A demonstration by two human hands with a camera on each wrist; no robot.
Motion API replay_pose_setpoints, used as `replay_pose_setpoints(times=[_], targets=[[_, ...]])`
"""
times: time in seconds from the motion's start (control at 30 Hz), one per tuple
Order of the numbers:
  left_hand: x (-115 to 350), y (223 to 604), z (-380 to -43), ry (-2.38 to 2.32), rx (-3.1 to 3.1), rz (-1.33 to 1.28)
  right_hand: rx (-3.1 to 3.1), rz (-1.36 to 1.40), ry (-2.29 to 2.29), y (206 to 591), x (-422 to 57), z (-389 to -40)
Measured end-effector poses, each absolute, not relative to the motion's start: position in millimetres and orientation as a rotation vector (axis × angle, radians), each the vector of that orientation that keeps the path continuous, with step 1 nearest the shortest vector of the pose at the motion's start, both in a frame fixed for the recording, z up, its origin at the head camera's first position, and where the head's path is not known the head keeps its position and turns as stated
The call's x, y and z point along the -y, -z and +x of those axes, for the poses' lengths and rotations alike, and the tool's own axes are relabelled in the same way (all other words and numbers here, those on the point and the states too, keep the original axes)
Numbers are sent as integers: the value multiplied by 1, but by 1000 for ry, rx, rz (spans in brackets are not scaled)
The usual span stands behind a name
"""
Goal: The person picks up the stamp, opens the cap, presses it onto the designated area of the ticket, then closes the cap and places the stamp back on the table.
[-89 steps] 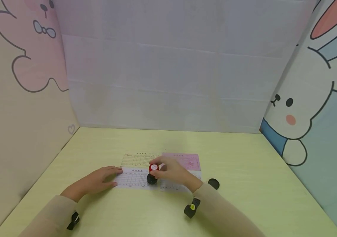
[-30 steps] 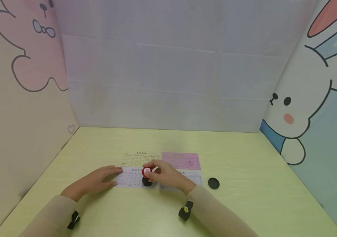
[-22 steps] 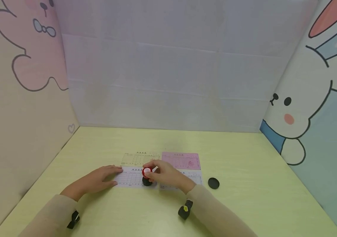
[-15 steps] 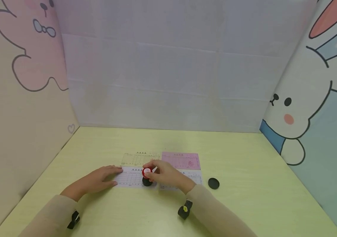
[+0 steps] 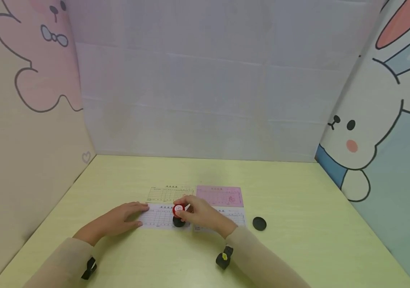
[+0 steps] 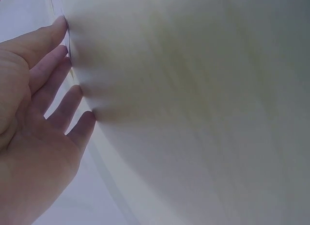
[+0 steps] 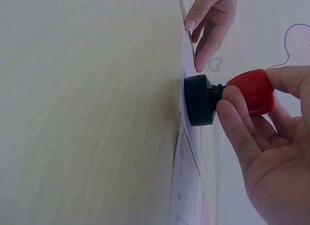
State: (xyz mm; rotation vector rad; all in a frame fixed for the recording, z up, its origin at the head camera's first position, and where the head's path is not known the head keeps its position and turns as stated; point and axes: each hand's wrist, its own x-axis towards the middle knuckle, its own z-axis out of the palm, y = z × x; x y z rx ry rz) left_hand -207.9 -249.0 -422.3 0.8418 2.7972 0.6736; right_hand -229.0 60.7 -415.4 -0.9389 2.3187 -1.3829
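Observation:
My right hand (image 5: 201,214) grips the red handle of a round stamp (image 7: 254,91) between thumb and fingers. The stamp's black base (image 7: 198,100) stands upright on the front left white form (image 5: 157,218), near its right side. My left hand (image 5: 122,219) rests with spread fingers at that form's left edge; in the left wrist view its fingertips (image 6: 87,119) meet the surface. Behind lie a yellow form (image 5: 165,195) and a pink form (image 5: 217,195), both with a red mark at the right. Another white form (image 5: 235,215) lies partly hidden under my right hand.
A round black cap (image 5: 259,223) lies on the pale wooden table (image 5: 298,240), right of the forms. A plain white backdrop (image 5: 205,100) closes off the rear. Walls with cartoon animals flank both sides.
Since three seconds ago, my right hand has shifted the stamp slightly left and toward me on the front left form. Over the last second both hands have stayed practically still.

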Motion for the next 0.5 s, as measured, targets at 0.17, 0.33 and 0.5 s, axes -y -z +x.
replay_pose_setpoints(times=[0.17, 0.33, 0.5], targets=[[247, 420, -207, -667, -2791, 827, -2304, -926, 1403, 418, -60, -228], [247, 421, -207, -671, -2789, 846, -2291, -919, 1415, 420, -60, -228], [248, 423, -208, -674, -2791, 850, -2291, -925, 1418, 420, -61, -228]])
